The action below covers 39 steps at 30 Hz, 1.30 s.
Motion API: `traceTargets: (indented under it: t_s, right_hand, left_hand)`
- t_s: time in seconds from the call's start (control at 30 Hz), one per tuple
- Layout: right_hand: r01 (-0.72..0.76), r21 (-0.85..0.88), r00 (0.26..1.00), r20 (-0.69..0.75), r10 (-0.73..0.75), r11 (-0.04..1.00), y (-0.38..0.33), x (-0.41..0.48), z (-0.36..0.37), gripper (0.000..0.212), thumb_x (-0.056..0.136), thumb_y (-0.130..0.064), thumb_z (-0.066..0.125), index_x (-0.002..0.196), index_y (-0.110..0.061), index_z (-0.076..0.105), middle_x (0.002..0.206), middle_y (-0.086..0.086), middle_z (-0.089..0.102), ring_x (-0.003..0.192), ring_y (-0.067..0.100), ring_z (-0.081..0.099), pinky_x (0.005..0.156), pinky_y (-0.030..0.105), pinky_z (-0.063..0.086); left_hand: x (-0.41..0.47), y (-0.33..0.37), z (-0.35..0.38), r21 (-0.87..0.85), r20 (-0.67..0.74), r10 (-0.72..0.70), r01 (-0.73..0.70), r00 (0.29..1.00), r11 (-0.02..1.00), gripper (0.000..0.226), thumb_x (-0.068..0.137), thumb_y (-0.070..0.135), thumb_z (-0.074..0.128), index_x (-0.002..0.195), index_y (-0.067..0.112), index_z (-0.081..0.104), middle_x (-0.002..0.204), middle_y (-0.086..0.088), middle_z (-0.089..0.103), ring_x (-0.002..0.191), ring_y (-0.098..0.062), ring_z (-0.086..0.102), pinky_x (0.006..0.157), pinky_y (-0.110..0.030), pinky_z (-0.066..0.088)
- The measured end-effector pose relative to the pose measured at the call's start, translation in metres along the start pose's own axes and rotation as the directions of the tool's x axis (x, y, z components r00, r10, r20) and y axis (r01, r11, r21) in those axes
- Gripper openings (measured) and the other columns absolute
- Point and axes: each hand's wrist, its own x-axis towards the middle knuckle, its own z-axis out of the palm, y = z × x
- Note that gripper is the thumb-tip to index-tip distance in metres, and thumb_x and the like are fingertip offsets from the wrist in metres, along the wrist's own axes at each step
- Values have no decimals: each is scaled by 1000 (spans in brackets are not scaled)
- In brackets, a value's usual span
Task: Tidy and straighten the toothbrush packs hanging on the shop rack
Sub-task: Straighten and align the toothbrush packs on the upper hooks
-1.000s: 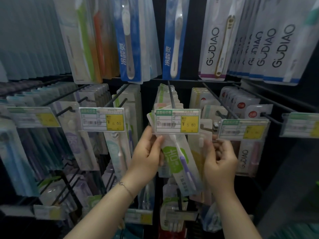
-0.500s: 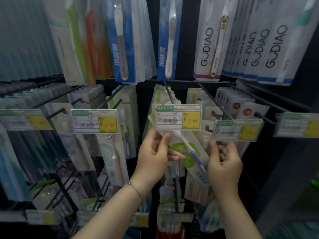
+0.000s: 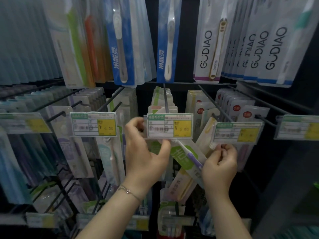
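Toothbrush packs [image 3: 119, 40] hang in three rows that I can make out on a dark shop rack [image 3: 184, 40] of black wire pegs [image 3: 165, 99]. Five price tags [image 3: 93, 124] front the centre row. Two packs sit crooked and cross each other: a green pack [image 3: 183, 154] with a purple brush, tilted down to the right, and behind it a yellow pack [image 3: 204, 135], tilted down to the left.

I see two bare hands at them. The left hand [image 3: 145, 152], with one thin bracelet [image 3: 128, 191] on its wrist, is partly tucked behind the middle price tag [image 3: 170, 125]. Its fingers curl out of my sight there and the thumb presses on the green pack's top, pinching it. The right hand [image 3: 219, 163] sits just right of the crossing, its fingers [image 3: 224, 150] tightly curled on the yellow pack's upper edge beside the brush head. The green pack's lower end touches its thumb side.
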Motion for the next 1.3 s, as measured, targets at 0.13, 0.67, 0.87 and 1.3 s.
traceTargets:
  t_s: [0.13, 0.67, 0.87, 1.3]
  right_hand:
    - [-22, 5, 1000, -2, 22, 1000, 0, 2, 0, 8, 102, -13, 45, 100, -13, 53, 91, -5, 60, 75, -13, 56, 60, 1, 42]
    - [-12, 13, 999, -34, 12, 1000, -1, -1, 4, 6, 102, -12, 45, 103, -12, 51, 103, 13, 65, 92, 19, 60, 65, 0, 42]
    - [-40, 41, 999, -28, 41, 998, -4, 0, 5, 9, 102, -11, 45, 96, -10, 52, 88, 2, 61, 72, -12, 57, 60, 0, 41]
    - [-70, -26, 997, 6, 70, 997, -3, 9, -1, 11, 101, -9, 46, 97, -9, 56, 88, -2, 59, 78, -2, 54, 58, 1, 40]
  left_hand:
    - [11, -3, 4, 93, -15, 272, -269, 962, 959, 57, 74, 14, 68, 127, 7, 50, 133, -5, 40, 131, -22, 41, 111, -40, 38]
    - [31, 13, 28, 40, -178, 344, -343, 922, 939, 24, 92, 17, 62, 94, 36, 48, 92, 6, 58, 85, 10, 55, 76, -6, 44]
    - [29, 3, 25, 276, 119, 162, -189, 980, 943, 53, 97, 55, 36, 85, 11, 63, 79, -8, 55, 83, -27, 59, 88, -32, 51]
    - [18, 3, -1, -118, -41, 232, -235, 972, 965, 43, 82, 20, 75, 122, 11, 64, 120, -3, 55, 117, -16, 56, 98, -26, 48]
